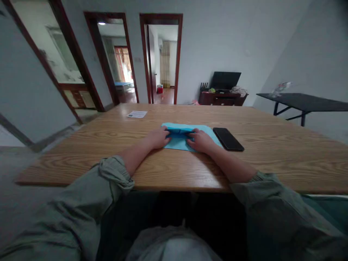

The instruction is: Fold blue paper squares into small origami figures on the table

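Note:
A light blue sheet of paper [179, 145] lies on the wooden table in front of me. On top of it is a darker blue piece of folded paper [180, 130], raised a little, with a dark crease line near its middle. My left hand [160, 137] pinches the left end of this folded piece between thumb and fingers. At its right end my right hand [200, 140] does the same, resting over the light blue sheet. The fingertips partly hide both ends of the folded paper.
Close to my right hand lies a black smartphone [228, 139]. A small printed white card [137, 114] is at the table's back left. The wooden table [81, 159] has its front edge near my body. A black folding table [304, 101] stands beyond on the right.

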The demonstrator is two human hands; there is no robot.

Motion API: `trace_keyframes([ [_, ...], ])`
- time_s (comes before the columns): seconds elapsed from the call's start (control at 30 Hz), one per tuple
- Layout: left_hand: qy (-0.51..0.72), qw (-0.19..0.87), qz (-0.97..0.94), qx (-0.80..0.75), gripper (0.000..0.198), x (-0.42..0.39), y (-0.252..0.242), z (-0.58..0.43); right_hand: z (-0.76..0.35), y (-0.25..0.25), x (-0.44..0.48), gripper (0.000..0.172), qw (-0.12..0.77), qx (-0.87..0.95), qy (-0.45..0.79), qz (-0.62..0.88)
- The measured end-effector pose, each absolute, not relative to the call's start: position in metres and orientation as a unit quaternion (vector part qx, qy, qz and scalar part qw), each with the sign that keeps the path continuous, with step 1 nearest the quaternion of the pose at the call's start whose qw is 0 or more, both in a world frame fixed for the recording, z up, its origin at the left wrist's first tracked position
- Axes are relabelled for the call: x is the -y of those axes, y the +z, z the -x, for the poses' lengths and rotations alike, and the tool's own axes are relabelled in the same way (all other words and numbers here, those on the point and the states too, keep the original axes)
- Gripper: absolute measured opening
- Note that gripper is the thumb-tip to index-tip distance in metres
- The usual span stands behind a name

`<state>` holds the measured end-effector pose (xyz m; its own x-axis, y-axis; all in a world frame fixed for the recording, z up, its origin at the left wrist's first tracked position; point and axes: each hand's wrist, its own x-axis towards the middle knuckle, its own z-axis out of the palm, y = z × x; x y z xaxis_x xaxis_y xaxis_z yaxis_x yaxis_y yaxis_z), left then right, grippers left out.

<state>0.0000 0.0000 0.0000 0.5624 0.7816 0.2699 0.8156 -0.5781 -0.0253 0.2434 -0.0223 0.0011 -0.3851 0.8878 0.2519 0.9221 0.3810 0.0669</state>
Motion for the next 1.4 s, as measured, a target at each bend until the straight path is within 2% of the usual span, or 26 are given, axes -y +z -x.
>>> trace_keyframes([
  [0.53, -0.124, 0.035, 0.909, 0.395, 0.042, 0.002, 0.005, 0.005, -0.238, 0.003, 0.032, 0.052, 0.087, 0.821, -0.093, 0.556],
  [0.67, -0.087, -0.012, 0.919, 0.384, 0.034, 0.007, 0.015, 0.011, -0.24, 0.007, 0.036, 0.049, 0.078, 0.837, -0.069, 0.538],
  [0.8, -0.07, -0.047, 0.892, 0.445, 0.027, 0.011, 0.023, 0.017, -0.245, 0.013, 0.039, 0.041, 0.082, 0.848, -0.042, 0.522],
  [0.93, -0.085, -0.049, 0.876, 0.473, 0.027, 0.008, 0.02, 0.019, -0.248, 0.017, 0.036, 0.036, 0.083, 0.821, -0.024, 0.564],
  [1.07, -0.137, -0.05, 0.865, 0.48, 0.028, 0.001, 0.012, 0.019, -0.252, 0.012, 0.027, 0.047, 0.095, 0.781, -0.045, 0.616],
  [1.2, -0.189, 0.024, 0.85, 0.491, 0.034, -0.007, 0.005, 0.017, -0.259, 0.003, 0.017, 0.045, 0.142, 0.762, -0.09, 0.625],
  [1.23, -0.209, 0.053, 0.842, 0.494, 0.04, -0.009, 0.003, 0.016, -0.261, 0.001, 0.015, 0.049, 0.162, 0.757, -0.099, 0.625],
  [1.3, -0.238, 0.088, 0.828, 0.5, 0.059, -0.012, 0.0, 0.016, -0.263, -0.002, 0.012, 0.069, 0.204, 0.75, -0.106, 0.62],
  [1.4, -0.239, 0.066, 0.833, 0.495, 0.081, -0.018, -0.005, 0.018, -0.264, -0.006, 0.008, 0.095, 0.237, 0.756, -0.081, 0.605],
])
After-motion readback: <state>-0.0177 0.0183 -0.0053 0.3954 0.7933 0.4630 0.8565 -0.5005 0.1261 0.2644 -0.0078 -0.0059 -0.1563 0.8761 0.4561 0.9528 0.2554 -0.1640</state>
